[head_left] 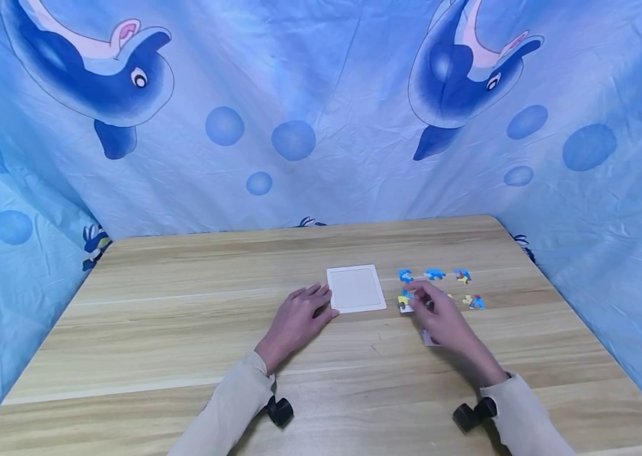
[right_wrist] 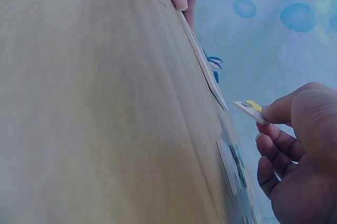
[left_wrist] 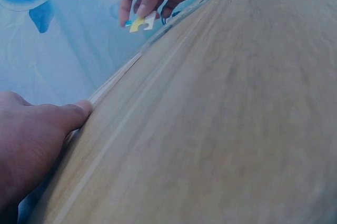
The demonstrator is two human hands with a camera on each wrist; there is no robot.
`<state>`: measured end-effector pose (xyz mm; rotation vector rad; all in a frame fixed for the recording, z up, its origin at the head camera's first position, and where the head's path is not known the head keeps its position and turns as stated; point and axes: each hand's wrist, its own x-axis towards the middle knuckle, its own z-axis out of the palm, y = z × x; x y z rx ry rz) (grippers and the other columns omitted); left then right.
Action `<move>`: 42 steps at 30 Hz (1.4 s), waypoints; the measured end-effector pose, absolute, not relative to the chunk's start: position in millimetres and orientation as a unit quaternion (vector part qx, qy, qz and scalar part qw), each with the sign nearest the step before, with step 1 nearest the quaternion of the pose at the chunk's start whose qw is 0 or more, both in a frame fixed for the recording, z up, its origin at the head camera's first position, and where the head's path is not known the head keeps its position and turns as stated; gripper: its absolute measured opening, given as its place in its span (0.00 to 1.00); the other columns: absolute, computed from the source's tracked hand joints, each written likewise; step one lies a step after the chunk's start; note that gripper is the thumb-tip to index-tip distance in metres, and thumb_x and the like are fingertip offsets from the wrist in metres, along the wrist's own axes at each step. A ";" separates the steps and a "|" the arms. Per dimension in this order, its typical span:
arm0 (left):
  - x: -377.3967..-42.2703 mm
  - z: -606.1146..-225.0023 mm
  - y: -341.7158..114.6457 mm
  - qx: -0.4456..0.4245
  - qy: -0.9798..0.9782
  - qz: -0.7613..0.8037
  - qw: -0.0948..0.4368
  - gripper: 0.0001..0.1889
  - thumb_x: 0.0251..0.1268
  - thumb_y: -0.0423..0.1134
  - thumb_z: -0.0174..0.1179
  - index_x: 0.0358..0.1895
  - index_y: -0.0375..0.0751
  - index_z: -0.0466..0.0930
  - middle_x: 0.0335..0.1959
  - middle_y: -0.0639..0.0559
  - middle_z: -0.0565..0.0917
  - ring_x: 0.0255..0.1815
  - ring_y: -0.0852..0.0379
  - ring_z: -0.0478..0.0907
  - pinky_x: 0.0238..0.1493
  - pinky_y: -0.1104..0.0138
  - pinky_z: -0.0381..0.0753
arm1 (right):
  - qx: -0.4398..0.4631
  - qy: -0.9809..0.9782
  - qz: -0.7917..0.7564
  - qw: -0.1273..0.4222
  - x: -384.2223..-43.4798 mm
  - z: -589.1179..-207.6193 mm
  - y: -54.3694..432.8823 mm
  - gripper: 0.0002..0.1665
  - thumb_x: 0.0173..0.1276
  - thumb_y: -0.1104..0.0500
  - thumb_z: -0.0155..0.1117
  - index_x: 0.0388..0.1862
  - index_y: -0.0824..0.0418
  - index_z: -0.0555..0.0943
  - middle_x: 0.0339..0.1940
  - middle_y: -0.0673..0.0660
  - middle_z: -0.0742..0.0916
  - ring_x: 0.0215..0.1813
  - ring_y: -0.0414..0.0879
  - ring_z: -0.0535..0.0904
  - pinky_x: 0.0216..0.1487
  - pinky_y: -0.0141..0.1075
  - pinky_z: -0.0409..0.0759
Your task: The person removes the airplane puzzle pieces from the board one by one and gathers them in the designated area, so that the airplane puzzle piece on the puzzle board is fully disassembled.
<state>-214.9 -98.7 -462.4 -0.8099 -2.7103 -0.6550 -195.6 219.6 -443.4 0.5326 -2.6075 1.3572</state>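
A white square puzzle tray (head_left: pixel 357 289) with a thin raised border lies flat on the table. My left hand (head_left: pixel 297 318) rests at its left side, fingertips at the edge and thumb by the near left corner. To the right of the tray, my right hand (head_left: pixel 442 318) pinches a jigsaw piece (right_wrist: pixel 251 109) between thumb and fingers. That piece, yellow and white with a touch of blue, shows raised off the table in the left wrist view. Under and beside the right hand, further pieces are partly hidden, among them one (head_left: pixel 429 338) below the palm.
Several loose jigsaw pieces lie in rows right of the tray, including a blue one (head_left: pixel 435 273), a red and blue one (head_left: pixel 462 275) and a yellow and blue one (head_left: pixel 475 302). Behind the wooden table (head_left: pixel 184 329) hangs a blue dolphin-print curtain (head_left: pixel 332 183).
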 end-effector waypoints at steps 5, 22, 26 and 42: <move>-215.2 -463.1 -99.0 -0.276 -0.928 -0.218 0.118 0.26 0.74 0.51 0.63 0.64 0.36 0.83 0.66 0.44 0.81 0.71 0.44 0.73 0.72 0.50 0.70 | 0.161 -0.873 0.455 0.075 -190.1 -444.6 230.5 0.16 0.76 0.71 0.59 0.60 0.66 0.79 0.38 0.55 0.79 0.36 0.46 0.75 0.34 0.31 0.77; -215.4 -462.8 -98.6 -0.280 -0.927 -0.217 0.123 0.25 0.74 0.51 0.63 0.64 0.36 0.83 0.66 0.43 0.81 0.71 0.43 0.74 0.72 0.50 0.70 | 0.136 -0.880 0.445 0.097 -170.1 -444.7 261.3 0.16 0.77 0.69 0.60 0.61 0.68 0.78 0.41 0.57 0.81 0.38 0.44 0.76 0.34 0.30 0.79; -215.0 -462.7 -98.9 -0.277 -0.928 -0.219 0.116 0.26 0.75 0.51 0.63 0.65 0.36 0.82 0.66 0.43 0.81 0.72 0.43 0.73 0.73 0.50 0.69 | 0.121 -0.887 0.435 0.095 -166.0 -445.2 268.5 0.17 0.78 0.69 0.59 0.62 0.67 0.77 0.41 0.57 0.81 0.38 0.44 0.76 0.34 0.31 0.80; -214.6 -463.1 -98.3 -0.278 -0.928 -0.221 0.112 0.26 0.75 0.50 0.63 0.65 0.35 0.81 0.67 0.43 0.80 0.72 0.43 0.72 0.73 0.50 0.69 | 0.111 -0.892 0.418 0.134 -149.7 -448.6 292.2 0.15 0.77 0.71 0.58 0.60 0.69 0.79 0.41 0.57 0.80 0.42 0.38 0.74 0.39 0.24 0.75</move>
